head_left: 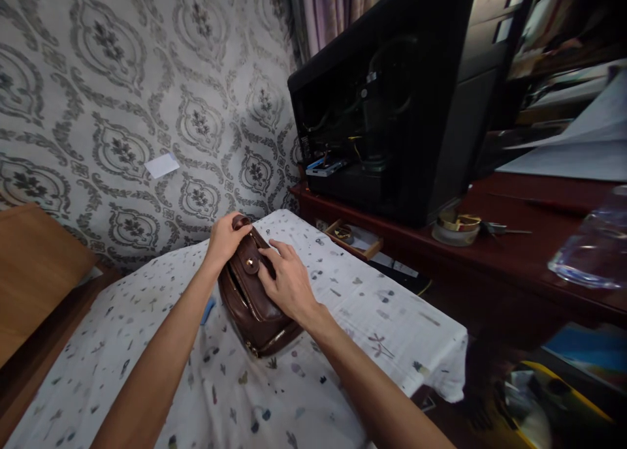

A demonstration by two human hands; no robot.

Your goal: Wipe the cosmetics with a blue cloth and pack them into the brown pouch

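Note:
A dark brown leather bag [260,297] with gold-coloured zippers lies on the patterned white cloth. A round snap sits on its front tab, and a gap shows along one zipper. My left hand [226,239] is closed around the bag's far end, its thumb over the top edge by the handle loop. Thumb and fingers of my right hand [288,278] are bent against the bag's right side, gripping near its edge; whether they hold a zipper pull I cannot tell. Just left of the bag, a small blue object [208,310] is partly hidden by my left forearm.
The printed white cloth [372,318] covers the surface under the bag. At right stands a dark red desk [514,233] with a black computer case [386,116], a tape roll [456,228] and a clear plastic container [592,253]. A small drawer [355,239] juts out. A wooden panel [39,273] is at left.

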